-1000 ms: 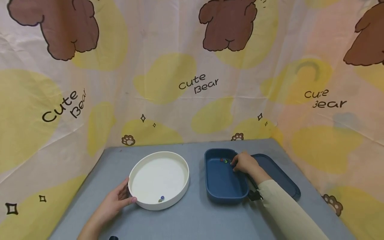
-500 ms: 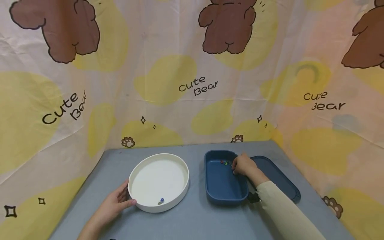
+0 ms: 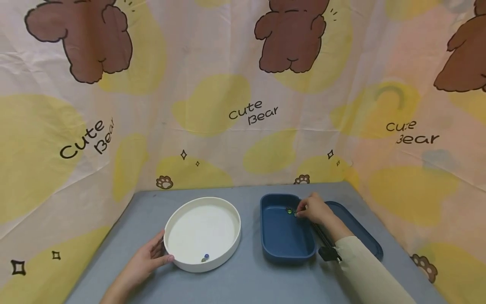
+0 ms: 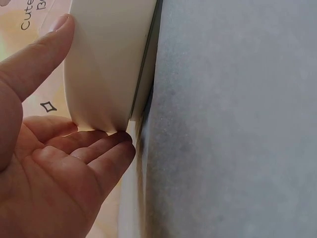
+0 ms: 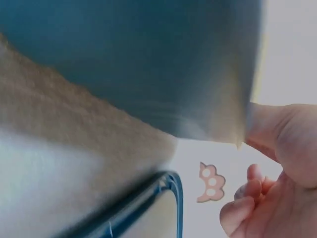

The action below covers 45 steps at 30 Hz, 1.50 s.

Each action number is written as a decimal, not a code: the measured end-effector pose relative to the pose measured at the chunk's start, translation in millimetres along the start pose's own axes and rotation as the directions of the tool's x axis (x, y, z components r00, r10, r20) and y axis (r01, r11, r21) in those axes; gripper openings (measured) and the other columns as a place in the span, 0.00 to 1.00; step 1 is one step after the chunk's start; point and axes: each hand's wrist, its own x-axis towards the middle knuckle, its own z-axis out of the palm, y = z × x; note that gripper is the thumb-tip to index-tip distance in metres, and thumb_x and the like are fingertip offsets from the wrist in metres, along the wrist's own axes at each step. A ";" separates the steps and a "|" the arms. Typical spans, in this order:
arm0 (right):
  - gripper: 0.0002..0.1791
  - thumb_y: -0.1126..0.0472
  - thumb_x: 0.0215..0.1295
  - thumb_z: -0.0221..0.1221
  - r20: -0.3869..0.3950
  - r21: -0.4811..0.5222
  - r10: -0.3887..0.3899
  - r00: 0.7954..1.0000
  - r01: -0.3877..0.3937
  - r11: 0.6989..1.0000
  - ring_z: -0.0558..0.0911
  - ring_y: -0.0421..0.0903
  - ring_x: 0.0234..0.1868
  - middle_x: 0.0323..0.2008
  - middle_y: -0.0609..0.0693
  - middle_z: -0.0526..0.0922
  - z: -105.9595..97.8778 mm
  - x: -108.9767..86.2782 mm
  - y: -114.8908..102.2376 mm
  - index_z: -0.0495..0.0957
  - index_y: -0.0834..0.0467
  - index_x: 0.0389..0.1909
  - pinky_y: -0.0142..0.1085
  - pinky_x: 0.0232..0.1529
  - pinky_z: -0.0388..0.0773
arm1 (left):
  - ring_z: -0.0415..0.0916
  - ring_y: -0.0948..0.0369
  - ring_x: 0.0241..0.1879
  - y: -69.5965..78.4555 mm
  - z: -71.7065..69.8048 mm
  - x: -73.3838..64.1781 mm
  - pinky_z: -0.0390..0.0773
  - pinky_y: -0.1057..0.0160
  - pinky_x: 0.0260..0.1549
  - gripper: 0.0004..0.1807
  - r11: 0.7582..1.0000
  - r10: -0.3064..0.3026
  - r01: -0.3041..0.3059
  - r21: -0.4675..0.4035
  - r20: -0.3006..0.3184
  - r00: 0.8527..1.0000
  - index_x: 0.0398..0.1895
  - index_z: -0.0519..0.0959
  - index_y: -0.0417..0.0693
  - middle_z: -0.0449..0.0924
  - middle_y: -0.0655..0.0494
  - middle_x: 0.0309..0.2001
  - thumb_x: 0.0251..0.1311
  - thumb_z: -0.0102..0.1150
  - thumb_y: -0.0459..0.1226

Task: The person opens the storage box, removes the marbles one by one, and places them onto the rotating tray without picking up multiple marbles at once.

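Observation:
A round white tray lies left of centre, with a blue marble and a greenish one near its front wall. My left hand rests on its left side; in the left wrist view, the fingertips touch the outer wall and the thumb lies by the rim. To the right stands a deep blue box holding several small marbles, green ones among them. My right hand reaches over its right wall, fingers bent down close at a marble; I cannot tell whether they pinch it.
A flat blue lid lies right of the box, partly behind the right forearm. A black strap mount sits at the right wrist beside the box. Behind the grey table hangs a patterned bear curtain.
The right hand's fingers shift slightly within the blue box. Marbles there now lie closer to the fingertips, and the red one seen earlier no longer shows. The left hand stays at the tray.

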 end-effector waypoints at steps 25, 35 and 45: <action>0.08 0.58 0.69 0.67 -0.154 0.339 -0.225 0.962 0.265 0.903 0.62 0.49 0.32 0.36 0.58 0.63 -50.7 -5.2 -22.6 0.85 0.57 0.43 0.37 0.32 0.61 | 0.51 0.40 0.78 2.5 -0.1 1.5 0.60 0.47 0.72 0.60 0.998 -0.062 0.062 0.027 0.000 0.998 0.82 0.43 0.35 0.45 0.34 0.80 0.59 0.74 0.46; 0.08 0.54 0.69 0.67 -0.106 0.369 -0.315 0.943 0.331 0.869 0.63 0.52 0.38 0.40 0.52 0.65 -43.9 13.4 -71.5 0.85 0.52 0.44 0.41 0.36 0.61 | 0.51 0.41 0.78 2.2 0.3 0.7 0.60 0.46 0.72 0.60 0.998 -0.066 0.066 0.019 0.000 0.998 0.82 0.42 0.35 0.46 0.33 0.80 0.60 0.74 0.45; 0.07 0.57 0.69 0.67 -0.111 0.399 -0.390 0.914 0.401 0.825 0.66 0.56 0.47 0.42 0.54 0.65 -22.9 36.3 -130.7 0.87 0.54 0.43 0.44 0.41 0.64 | 0.48 0.41 0.79 1.2 0.5 1.8 0.58 0.46 0.73 0.59 0.998 -0.043 0.044 0.036 -0.025 0.999 0.81 0.45 0.32 0.45 0.34 0.80 0.58 0.75 0.44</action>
